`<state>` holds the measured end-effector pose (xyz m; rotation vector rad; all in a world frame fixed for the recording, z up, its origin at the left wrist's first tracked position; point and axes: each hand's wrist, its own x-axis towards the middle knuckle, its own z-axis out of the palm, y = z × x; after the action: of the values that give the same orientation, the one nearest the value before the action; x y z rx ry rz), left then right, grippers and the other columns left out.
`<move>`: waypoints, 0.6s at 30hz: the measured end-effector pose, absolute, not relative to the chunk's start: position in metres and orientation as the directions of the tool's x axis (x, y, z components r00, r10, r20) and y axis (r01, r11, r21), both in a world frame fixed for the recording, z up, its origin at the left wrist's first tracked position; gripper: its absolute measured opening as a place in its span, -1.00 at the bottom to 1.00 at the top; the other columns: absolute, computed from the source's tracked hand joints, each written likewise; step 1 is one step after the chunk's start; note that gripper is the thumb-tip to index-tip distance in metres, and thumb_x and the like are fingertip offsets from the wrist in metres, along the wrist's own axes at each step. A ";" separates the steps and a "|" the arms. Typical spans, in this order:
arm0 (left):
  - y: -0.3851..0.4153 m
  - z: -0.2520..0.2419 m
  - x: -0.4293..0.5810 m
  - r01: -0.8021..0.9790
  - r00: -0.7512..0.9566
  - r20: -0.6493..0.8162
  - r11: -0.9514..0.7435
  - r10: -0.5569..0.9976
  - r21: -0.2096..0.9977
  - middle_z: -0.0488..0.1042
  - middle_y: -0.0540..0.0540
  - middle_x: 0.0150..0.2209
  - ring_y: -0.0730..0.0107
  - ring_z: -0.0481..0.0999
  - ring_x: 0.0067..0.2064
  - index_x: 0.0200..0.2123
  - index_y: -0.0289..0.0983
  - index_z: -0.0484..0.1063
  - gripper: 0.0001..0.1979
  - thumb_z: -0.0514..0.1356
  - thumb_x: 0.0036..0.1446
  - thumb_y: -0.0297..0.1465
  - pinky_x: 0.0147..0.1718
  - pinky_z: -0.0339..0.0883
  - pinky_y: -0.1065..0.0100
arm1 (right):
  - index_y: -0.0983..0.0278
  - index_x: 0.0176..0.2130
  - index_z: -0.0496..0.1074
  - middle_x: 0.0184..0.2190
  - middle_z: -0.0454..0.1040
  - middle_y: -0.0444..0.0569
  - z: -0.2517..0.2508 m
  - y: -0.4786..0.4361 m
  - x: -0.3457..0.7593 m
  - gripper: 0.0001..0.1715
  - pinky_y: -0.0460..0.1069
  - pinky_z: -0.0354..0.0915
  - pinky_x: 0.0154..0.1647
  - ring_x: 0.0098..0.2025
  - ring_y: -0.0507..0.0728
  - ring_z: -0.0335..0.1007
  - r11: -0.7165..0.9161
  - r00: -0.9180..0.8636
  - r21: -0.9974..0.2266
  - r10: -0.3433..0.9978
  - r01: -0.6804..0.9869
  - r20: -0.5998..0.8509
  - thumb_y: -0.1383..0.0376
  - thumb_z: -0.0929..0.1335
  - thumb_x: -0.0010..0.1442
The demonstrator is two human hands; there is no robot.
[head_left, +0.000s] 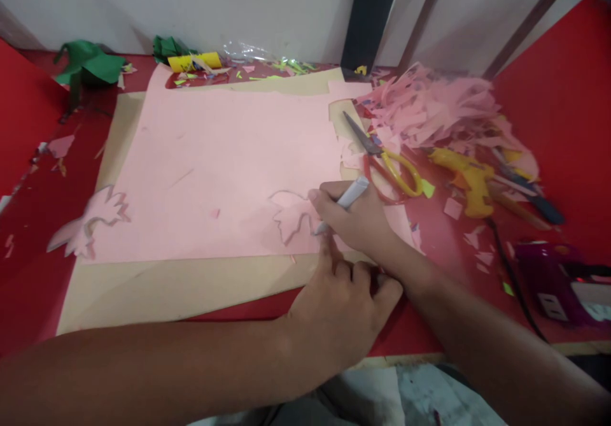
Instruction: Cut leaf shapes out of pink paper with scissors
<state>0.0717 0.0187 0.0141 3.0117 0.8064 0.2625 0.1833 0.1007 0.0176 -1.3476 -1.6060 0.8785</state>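
Observation:
My right hand (pixel 358 219) grips a white marker (pixel 352 193), its tip down on a large pink paper sheet (pixel 229 152). Beside the tip is a jagged, leaf-like pink shape with a dark outline (pixel 289 213); whether it is drawn or a loose piece I cannot tell. My left hand (pixel 338 311) rests just below, index finger stretched to the shape near the marker tip, the other fingers bent but apart. A similar cut-out pink leaf shape (pixel 102 213) with dark edges lies over the sheet's left edge. Under the sheet is beige board (pixel 157 292).
Scissors with yellow and orange handles (pixel 382 152) lie right of the sheet. Beyond are shredded pink paper (pixel 429 107), a yellow glue gun (pixel 468 181) and a purple device (pixel 544 279). Green paper (pixel 90 63) and a yellow roll (pixel 193 62) are at the back, by the wall.

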 end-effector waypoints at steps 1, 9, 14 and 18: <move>0.019 0.014 0.072 0.496 0.853 0.157 -0.867 0.498 0.058 0.59 -0.25 -0.16 -0.01 0.61 -0.20 0.05 -0.31 0.33 -0.70 0.03 0.28 -0.40 0.18 0.15 -0.39 | 0.22 -0.65 0.03 -0.72 0.00 -0.27 0.017 0.101 0.183 -0.49 -0.10 -0.06 -0.64 -0.63 -0.07 -0.04 0.184 -0.077 -0.903 0.983 0.389 0.167 0.27 0.30 0.24; 0.019 0.013 0.072 0.493 0.854 0.162 -0.869 0.493 0.048 0.59 -0.26 -0.17 -0.03 0.61 -0.21 0.05 -0.31 0.32 -0.70 0.01 0.29 -0.43 0.12 0.24 -0.35 | 0.22 -0.64 0.01 -0.71 -0.03 -0.27 0.018 0.099 0.184 -0.49 -0.10 -0.06 -0.63 -0.63 -0.08 -0.06 0.192 -0.079 -0.889 0.981 0.416 0.175 0.29 0.29 0.26; 0.019 0.014 0.071 0.491 0.855 0.166 -0.870 0.492 0.050 0.59 -0.25 -0.18 -0.02 0.62 -0.22 0.04 -0.32 0.32 -0.71 0.02 0.28 -0.43 0.11 0.26 -0.32 | 0.22 -0.62 0.04 -0.70 0.01 -0.27 0.018 0.099 0.185 -0.49 -0.10 -0.06 -0.63 -0.63 -0.08 -0.03 0.217 -0.099 -0.892 0.976 0.396 0.193 0.27 0.31 0.27; 0.018 0.015 0.072 0.489 0.855 0.167 -0.871 0.491 0.051 0.59 -0.26 -0.17 -0.02 0.62 -0.19 0.05 -0.32 0.32 -0.71 0.02 0.29 -0.42 0.11 0.28 -0.32 | 0.23 -0.63 0.03 -0.71 0.01 -0.27 0.018 0.099 0.185 -0.48 -0.10 -0.05 -0.62 -0.62 -0.08 -0.03 0.213 -0.103 -0.878 0.977 0.429 0.187 0.28 0.30 0.27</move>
<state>0.0719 0.0185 0.0147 3.0190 0.7973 0.2754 0.1852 0.0993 0.0176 -1.3360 -1.6702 0.8433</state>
